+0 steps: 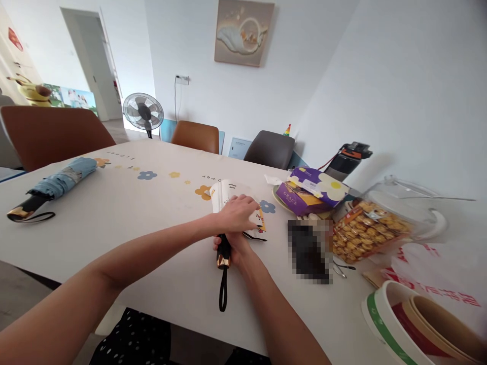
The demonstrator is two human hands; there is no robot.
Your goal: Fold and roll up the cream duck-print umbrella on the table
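A white folding umbrella [220,195] with a printed pattern lies before me, its canopy bunched and partly loose on the right. My right hand [238,247] is closed round the umbrella near the top of its black handle, and a black wrist strap hangs from the gold-coloured end. Crossing above it, my left hand [240,213] is wrapped over the canopy fabric, hiding the middle of the umbrella. Far to the left on the table rests a blue folded umbrella [66,177] with a black and gold handle and a strap.
The table [152,228] has a white flower-printed cover. Along its right side are purple boxes [304,197], a black bottle [344,162], a clear snack jar [373,225], a blurred-out dark item [309,251] and a white-and-green tub [388,324]. Chairs and a fan [143,112] stand behind.
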